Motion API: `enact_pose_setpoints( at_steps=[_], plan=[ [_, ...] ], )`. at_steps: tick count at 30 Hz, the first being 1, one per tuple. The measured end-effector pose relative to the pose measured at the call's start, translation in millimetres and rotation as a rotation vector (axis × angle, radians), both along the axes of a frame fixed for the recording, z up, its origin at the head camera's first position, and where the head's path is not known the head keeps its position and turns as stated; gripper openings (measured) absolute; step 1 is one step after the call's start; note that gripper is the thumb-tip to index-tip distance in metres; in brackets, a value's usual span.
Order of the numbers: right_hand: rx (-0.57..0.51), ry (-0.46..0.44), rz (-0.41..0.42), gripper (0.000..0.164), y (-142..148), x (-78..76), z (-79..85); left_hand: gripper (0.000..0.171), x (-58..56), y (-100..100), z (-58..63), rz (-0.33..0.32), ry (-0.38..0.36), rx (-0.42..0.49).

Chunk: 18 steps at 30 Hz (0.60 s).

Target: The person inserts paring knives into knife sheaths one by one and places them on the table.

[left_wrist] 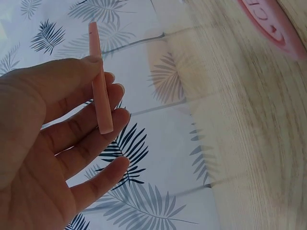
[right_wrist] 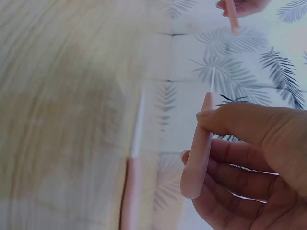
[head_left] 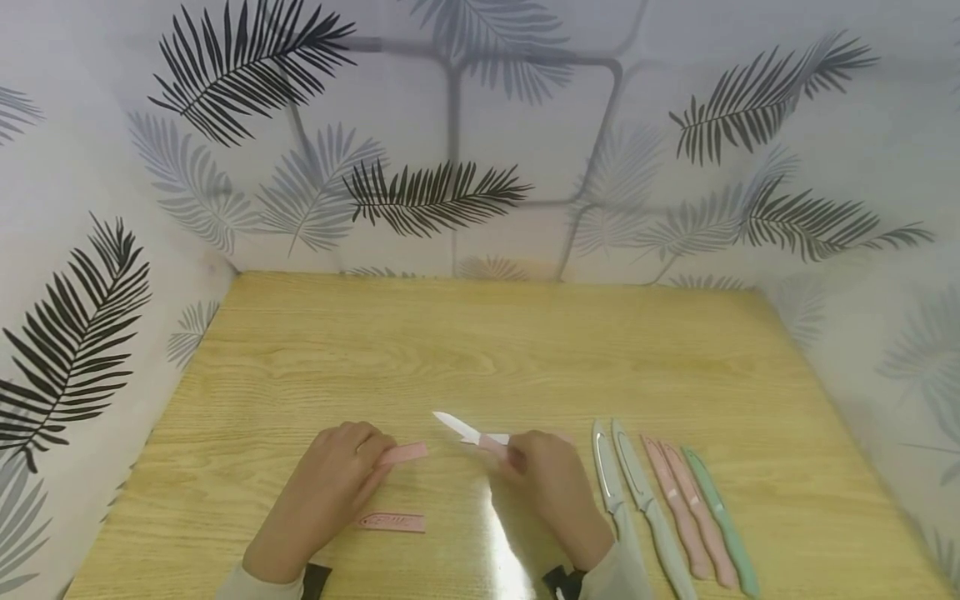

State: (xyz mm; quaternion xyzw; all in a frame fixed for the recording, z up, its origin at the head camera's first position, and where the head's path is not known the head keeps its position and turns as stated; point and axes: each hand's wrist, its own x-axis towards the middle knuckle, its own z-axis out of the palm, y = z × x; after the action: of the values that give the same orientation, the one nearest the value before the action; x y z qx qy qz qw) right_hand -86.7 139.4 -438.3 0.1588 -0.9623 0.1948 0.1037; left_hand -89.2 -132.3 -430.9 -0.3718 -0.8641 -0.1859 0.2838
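My left hand [head_left: 330, 487] pinches a narrow pink knife sheath [head_left: 407, 454] between thumb and fingers; the left wrist view shows it edge-on. In my right hand [head_left: 558, 492] is a small knife [head_left: 457, 427] with a bare white blade and a pink handle [right_wrist: 195, 160], its tip toward the upper left. The sheath and the blade are apart. A second pink-handled knife [right_wrist: 129, 196] with a bare white blade lies on the table, partly hidden behind the right hand in the head view. Nearer me lies another pink sheath [head_left: 393, 522] with raised lettering.
At the right lie two long pale knives [head_left: 648, 500], two pink knives [head_left: 693, 500] and a green knife [head_left: 723, 521], side by side with their blades in sheaths. The wood-grain table [head_left: 420, 350] meets a leaf-patterned cloth [head_left: 510, 242] at its back and sides.
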Motion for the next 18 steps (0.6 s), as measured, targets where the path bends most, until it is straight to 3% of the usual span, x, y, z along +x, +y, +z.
enact_pose_setpoints(
  at_steps=[6,12,18],
  plan=[
    [-0.036,0.121,0.010,0.008,9.8,11.7,8.8,0.048,0.2,0.3,3.0,0.025,-0.029,0.004],
    [-0.105,0.236,0.084,0.016,18.4,22.7,14.5,0.038,-1.2,-1.1,3.5,0.028,-0.056,-0.014],
    [-0.138,0.196,0.110,0.021,18.9,31.7,18.1,0.038,-2.5,0.3,3.9,0.030,-0.073,-0.028]
  ],
)
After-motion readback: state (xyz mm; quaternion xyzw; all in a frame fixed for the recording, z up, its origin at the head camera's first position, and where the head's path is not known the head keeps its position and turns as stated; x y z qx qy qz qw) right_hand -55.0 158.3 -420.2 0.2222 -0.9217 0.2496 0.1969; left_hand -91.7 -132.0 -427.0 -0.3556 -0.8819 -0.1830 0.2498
